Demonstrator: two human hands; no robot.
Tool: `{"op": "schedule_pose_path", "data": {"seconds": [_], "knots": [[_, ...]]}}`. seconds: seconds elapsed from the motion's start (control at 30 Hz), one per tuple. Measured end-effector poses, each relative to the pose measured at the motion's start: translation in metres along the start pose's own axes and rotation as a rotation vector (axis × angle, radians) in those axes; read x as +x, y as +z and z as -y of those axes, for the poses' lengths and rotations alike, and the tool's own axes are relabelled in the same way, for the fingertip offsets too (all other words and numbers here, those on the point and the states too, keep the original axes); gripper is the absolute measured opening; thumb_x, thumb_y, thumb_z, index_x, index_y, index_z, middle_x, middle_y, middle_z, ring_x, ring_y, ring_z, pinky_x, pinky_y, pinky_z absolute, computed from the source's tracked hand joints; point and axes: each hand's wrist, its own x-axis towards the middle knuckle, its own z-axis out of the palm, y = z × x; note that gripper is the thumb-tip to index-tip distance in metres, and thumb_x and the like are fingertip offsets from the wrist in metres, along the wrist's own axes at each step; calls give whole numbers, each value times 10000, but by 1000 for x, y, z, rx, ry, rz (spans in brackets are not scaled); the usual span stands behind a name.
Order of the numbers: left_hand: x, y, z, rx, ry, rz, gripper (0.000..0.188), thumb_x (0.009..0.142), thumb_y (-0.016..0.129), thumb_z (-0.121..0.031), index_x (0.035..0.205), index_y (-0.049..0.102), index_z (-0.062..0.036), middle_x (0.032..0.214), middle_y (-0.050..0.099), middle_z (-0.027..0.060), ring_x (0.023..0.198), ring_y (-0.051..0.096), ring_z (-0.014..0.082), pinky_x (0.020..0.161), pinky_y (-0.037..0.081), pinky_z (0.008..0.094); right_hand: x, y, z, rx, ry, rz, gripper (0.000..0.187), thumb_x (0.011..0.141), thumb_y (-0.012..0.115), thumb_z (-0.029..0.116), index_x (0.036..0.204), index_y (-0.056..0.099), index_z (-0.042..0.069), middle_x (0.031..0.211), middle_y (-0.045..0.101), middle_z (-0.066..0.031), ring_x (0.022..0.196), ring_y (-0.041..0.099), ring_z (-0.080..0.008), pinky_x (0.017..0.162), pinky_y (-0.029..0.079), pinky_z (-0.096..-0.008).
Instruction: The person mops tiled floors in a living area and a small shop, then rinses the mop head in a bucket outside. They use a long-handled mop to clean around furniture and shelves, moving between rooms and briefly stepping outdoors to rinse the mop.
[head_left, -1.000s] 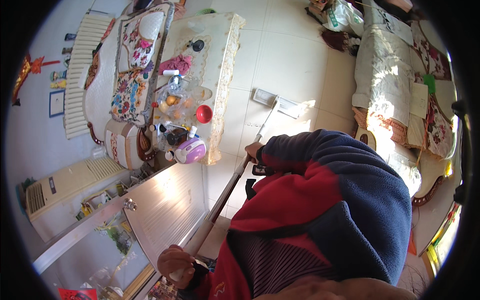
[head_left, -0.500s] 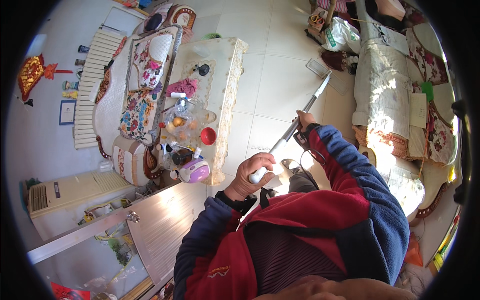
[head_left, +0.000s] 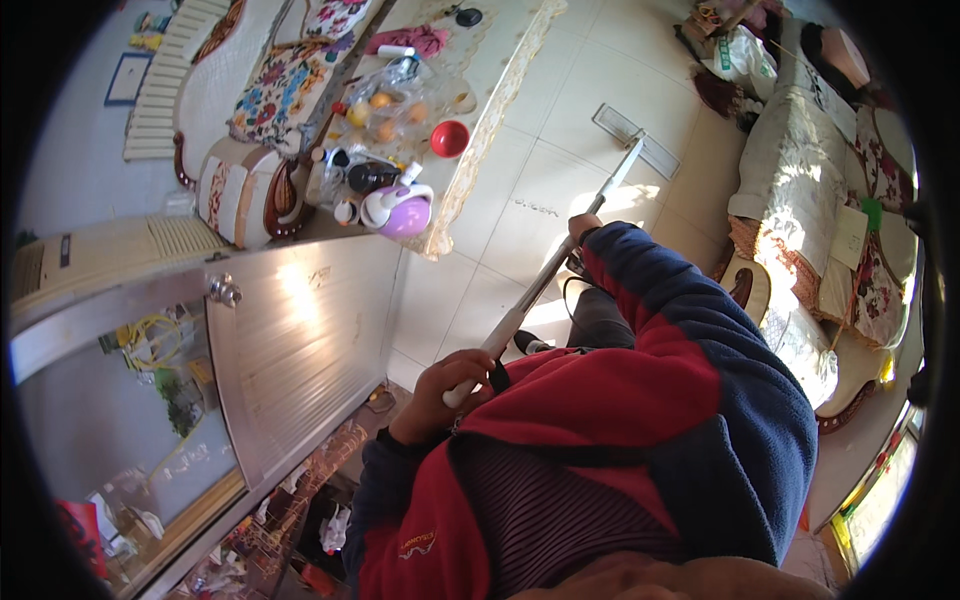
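A flat mop with a long grey and white handle slants across the middle of the view. My left hand is closed round the white grip at its near end, close to my jacket. Farther along, my right hand wraps round the grey pole, its fingers partly hidden by the sleeve. The flat rectangular mop head lies on the tiled floor, beyond my right hand.
Left stands a table with a red bowl, a purple-and-white spray bottle, fruit and bottles. An open metal door is at lower left. Along the right runs a covered sofa, with a white bag near its far end.
My view has turned and shifted. My left hand has drawn the grip back toward my body. The mop head has moved left from beside the sofa, still on the floor.
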Motion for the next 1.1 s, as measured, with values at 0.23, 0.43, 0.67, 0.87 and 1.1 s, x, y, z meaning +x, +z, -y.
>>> {"op": "schedule_pose_path", "data": {"seconds": [0.23, 0.43, 0.67, 0.87, 1.1], "knots": [[-265, -31, -16, -28, -258, -294, 176, 707, 751, -85, 824, 630, -36, 1007, 646, 138, 944, 636, 252, 815, 487, 334, -68, 101, 246, -3, -389, 264, 127, 718, 684, 218, 715, 711, 94, 757, 682, -123, 727, 671, -300, 653, 543, -404], [-374, -45, -90, 83, -142, -424, 242, 676, 806, -217, 775, 673, -41, 834, 684, 117, 697, 669, 204, 618, 494, 289, -164, 131, 423, 34, -758, 384, 161, 694, 707, 261, 710, 695, 101, 787, 677, -128, 772, 671, -316, 692, 553, -399], [-371, -58, -92, 193, 196, -319, 255, 708, 815, -302, 764, 685, -90, 792, 702, 64, 530, 621, 134, 450, 391, 232, -183, 114, 435, 398, -643, 471, 149, 760, 626, 173, 766, 640, 25, 707, 659, -129, 638, 662, -255, 540, 521, -358], [-336, -44, -64, 69, 187, -538, 219, 679, 813, -243, 726, 662, -91, 830, 704, 71, 538, 583, 172, 536, 411, 267, -147, 62, 359, 1166, 133, 584, 264, 841, 561, 183, 674, 581, -21, 563, 585, -178, 413, 543, -242, 359, 398, -384], [-235, -1, 24, -84, 46, -437, 189, 713, 758, -40, 825, 606, -42, 979, 648, 127, 809, 637, 257, 701, 505, 354, -28, 43, 244, 1411, 427, 167, 358, 869, 557, 254, 583, 520, 41, 454, 450, -97, 348, 436, -209, 345, 344, -373]]}}
